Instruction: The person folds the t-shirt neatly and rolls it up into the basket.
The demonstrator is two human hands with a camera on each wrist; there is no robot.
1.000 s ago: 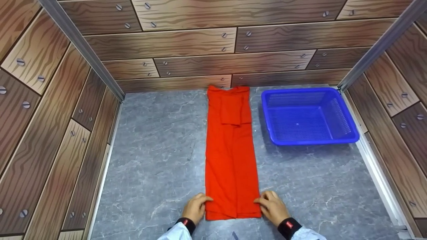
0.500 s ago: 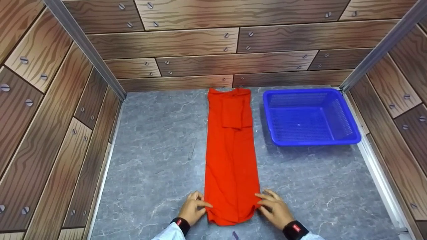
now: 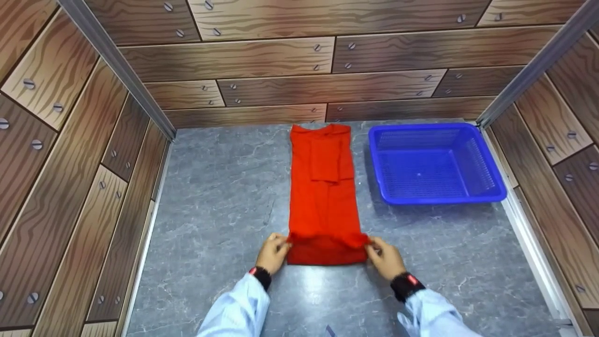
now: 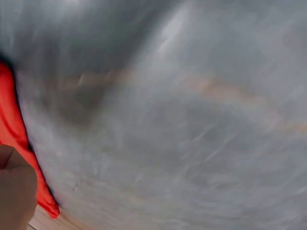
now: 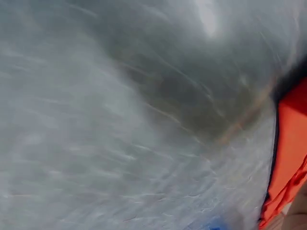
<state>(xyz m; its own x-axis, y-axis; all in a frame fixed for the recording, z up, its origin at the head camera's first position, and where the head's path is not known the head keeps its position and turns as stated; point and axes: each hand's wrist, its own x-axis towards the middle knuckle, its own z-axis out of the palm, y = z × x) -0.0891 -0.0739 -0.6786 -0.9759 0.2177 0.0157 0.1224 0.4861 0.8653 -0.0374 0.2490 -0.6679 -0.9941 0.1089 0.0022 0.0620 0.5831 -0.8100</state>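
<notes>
A red shirt (image 3: 323, 206), folded into a long narrow strip, lies on the grey marbled surface with its neckline at the far end. A folded sleeve (image 3: 325, 159) lies on its upper part. My left hand (image 3: 272, 253) pinches the near hem at its left corner, while my right hand (image 3: 386, 258) pinches the right corner. Between them the hem is lifted and turned back over the strip, leaving a darker band at the near end. Part of the left hand (image 4: 17, 191) and the red cloth (image 4: 12, 115) show at the left edge of the left wrist view.
A blue plastic basket (image 3: 437, 199) stands at the back right, with nothing in it. Wood-patterned walls (image 3: 262, 93) enclose the grey surface (image 3: 220, 196) at the back and both sides. A small dark strip (image 3: 330, 331) shows at the near edge.
Both hands have gripped the shirt's near hem, raised it and carried it away from the person, toward the neckline. The strip is now shorter. The basket has stayed put.
</notes>
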